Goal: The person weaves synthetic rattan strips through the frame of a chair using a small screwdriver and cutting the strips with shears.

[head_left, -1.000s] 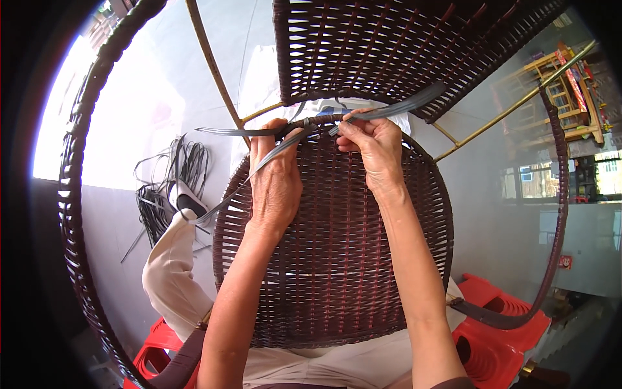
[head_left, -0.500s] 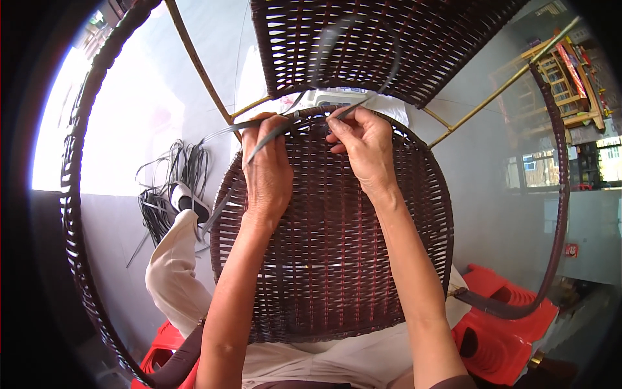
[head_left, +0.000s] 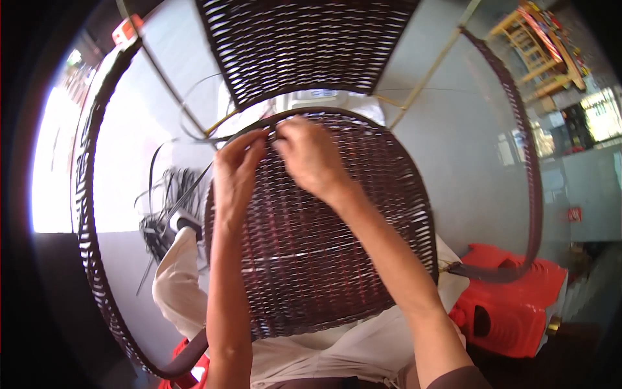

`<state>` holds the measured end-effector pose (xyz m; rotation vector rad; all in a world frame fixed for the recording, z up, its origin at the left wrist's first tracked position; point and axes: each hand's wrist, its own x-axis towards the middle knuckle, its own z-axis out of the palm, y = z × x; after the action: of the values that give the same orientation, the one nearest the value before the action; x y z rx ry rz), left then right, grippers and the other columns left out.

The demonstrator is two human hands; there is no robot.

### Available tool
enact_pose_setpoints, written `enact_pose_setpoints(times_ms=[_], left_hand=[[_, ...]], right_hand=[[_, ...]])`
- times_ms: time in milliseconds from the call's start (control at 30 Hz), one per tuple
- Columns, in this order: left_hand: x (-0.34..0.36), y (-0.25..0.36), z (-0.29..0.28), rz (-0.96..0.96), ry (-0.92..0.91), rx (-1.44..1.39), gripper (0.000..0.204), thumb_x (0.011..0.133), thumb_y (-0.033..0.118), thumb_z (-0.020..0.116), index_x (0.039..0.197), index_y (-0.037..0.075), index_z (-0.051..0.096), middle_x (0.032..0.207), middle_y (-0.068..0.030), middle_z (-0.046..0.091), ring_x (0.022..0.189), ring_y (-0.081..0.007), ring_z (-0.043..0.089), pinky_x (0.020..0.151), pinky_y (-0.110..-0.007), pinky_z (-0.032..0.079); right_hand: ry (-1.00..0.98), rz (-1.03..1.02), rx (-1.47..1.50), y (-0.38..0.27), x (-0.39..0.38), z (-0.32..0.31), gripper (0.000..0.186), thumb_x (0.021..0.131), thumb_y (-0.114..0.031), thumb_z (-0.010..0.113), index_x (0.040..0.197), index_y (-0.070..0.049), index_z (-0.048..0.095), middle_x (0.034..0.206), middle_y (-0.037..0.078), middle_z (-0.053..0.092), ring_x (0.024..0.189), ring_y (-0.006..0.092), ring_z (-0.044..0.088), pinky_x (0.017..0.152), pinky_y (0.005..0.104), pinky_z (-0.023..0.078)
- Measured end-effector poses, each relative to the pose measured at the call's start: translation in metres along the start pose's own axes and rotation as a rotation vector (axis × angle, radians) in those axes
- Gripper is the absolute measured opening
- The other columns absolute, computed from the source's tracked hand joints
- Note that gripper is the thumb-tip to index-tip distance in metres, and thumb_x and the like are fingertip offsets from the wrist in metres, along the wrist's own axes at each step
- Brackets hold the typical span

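One left hand and one right hand, fingers bent, are at the far side of one brown woven chair seat; I cannot tell whether either grips anything; two armrests flank it, one backrest beyond

Likely weaving workshop: wicker chair, loose strip bundle on floor, red stool.

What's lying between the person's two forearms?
The dark woven seat fills most of that stretch in the head view, with pale trousers showing below it.
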<state>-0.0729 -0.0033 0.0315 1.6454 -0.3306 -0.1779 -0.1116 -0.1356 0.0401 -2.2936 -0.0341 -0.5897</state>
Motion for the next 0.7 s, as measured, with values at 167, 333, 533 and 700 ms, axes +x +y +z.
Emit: enact_pose_setpoints(times_ms=[167, 333, 533, 700], left_hand=[[-0.007, -0.021, -0.002, 0.016, -0.112, -0.008, 0.030, 0.082, 0.010, 0.056, 0.106, -0.006, 0.057, 0.097, -0.0100, 0.062, 0.087, -0.0149, 0.056, 0.080, -0.026, 0.043], [0.010, -0.067, -0.018, 0.122, -0.159, 0.106, 0.024, 0.086, 0.010, 0.050, 0.103, -0.003, 0.060, 0.093, -0.0082, 0.062, 0.085, -0.0140, 0.056, 0.078, -0.026, 0.043], [0.000, -0.079, 0.008, 0.106, -0.126, 0.047, 0.020, 0.086, 0.014, 0.056, 0.101, 0.002, 0.062, 0.093, -0.0059, 0.064, 0.084, -0.0114, 0.057, 0.077, -0.024, 0.045], [0.004, -0.094, 0.015, 0.045, -0.089, -0.066, 0.021, 0.085, 0.017, 0.058, 0.100, 0.002, 0.061, 0.092, -0.0057, 0.064, 0.081, -0.0110, 0.058, 0.072, -0.022, 0.047]], right_hand=[[-0.057, 0.162, -0.005, 0.005, -0.011, 0.025, 0.006, 0.065, -0.001, 0.055, 0.068, 0.002, 0.059, 0.074, 0.022, 0.059, 0.071, 0.0355, 0.060, 0.062, 0.0414, 0.048], [0.100, 0.264, -0.108, 0.006, -0.023, 0.050, 0.006, 0.058, -0.005, 0.059, 0.055, 0.000, 0.060, 0.063, 0.018, 0.060, 0.062, 0.0302, 0.061, 0.058, 0.0368, 0.051], [0.288, 0.435, -0.156, 0.003, -0.064, 0.032, 0.008, 0.070, -0.001, 0.061, 0.075, 0.004, 0.056, 0.076, 0.012, 0.053, 0.059, 0.0256, 0.056, 0.056, 0.0361, 0.051], [0.274, 0.296, 0.049, -0.058, -0.176, -0.101, 0.011, 0.074, -0.001, 0.062, 0.080, 0.001, 0.053, 0.077, 0.008, 0.050, 0.056, 0.0198, 0.054, 0.048, 0.0302, 0.048]])
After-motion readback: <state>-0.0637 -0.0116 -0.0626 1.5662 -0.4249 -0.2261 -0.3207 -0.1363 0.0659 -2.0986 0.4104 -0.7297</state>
